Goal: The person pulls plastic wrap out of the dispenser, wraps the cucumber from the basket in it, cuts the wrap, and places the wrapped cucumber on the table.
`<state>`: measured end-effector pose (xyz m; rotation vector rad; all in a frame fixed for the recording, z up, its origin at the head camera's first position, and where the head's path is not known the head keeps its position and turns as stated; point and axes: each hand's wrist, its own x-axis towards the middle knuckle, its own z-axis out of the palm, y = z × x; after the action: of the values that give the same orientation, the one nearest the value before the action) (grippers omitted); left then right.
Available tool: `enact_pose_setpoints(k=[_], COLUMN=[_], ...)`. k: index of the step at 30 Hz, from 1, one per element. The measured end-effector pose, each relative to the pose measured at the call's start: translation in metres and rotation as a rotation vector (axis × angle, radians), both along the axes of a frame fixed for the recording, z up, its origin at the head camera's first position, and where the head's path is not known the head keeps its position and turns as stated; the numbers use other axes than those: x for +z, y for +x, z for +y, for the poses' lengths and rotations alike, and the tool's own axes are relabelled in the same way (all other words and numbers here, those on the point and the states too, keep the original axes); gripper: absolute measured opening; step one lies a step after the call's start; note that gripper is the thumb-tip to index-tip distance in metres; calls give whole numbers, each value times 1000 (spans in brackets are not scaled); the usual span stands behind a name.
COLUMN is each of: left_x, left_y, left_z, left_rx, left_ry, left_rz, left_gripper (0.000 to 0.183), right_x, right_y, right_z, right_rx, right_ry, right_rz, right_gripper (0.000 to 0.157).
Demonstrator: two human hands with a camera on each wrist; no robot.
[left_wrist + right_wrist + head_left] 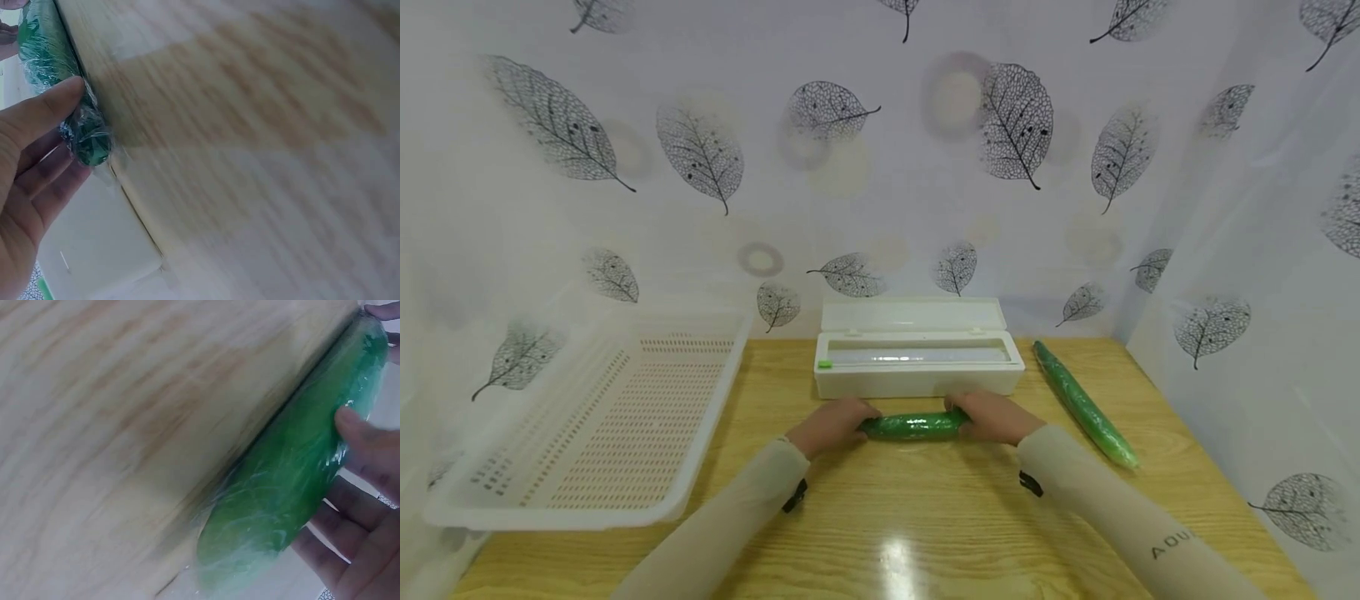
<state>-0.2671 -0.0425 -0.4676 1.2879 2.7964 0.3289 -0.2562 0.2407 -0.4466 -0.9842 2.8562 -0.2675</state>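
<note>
A green cucumber in clear plastic wrap lies crosswise between both hands, low over the wooden table. My left hand grips its left end, thumb on the near side and fingers behind. In the left wrist view the wrap is bunched and crinkled round that end. At the opposite end my right hand holds the cucumber between thumb and fingers. Film covers the rounded tip in the right wrist view. Just behind the hands stands a white cling film dispenser, its lid raised and a roll inside.
To the right, a longer cucumber with a shiny surface lies slanted on the table. A white slotted plastic basket occupies the left side. Leaf-patterned curtains hang behind the table and along its sides.
</note>
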Motion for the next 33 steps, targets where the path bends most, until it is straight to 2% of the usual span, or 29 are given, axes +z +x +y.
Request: enact_pose_setpoints(k=[7, 11, 13, 19, 21, 28, 33], left_x=[1, 1, 2, 1, 1, 2, 0], left_y=[1, 0, 0, -1, -1, -1, -1], left_z=[-4, -6, -7, -7, -7, -8, -9], left_rx=[29, 11, 4, -8, -6, 26, 82], left_ry=[-15, -34, -34, -26, -19, -6, 13], left_rz=[24, 29, 16, 6, 1, -30, -72], left_gripper=[42, 45, 44, 35, 35, 37, 33], right_x=[-2, -1, 0, 2, 1, -4, -3], right_y=[4, 5, 4, 0, 0, 5, 6], right_z=[0, -1, -1, 0, 0, -1, -1], right_rx=[32, 52, 50, -23, -41, -18, -1], right_ry=[11, 5, 2, -19, -23, -15, 1], right_rz=[79, 105, 90, -36, -46, 74, 131], right_gripper=[42, 39, 36, 34, 33, 44, 39])
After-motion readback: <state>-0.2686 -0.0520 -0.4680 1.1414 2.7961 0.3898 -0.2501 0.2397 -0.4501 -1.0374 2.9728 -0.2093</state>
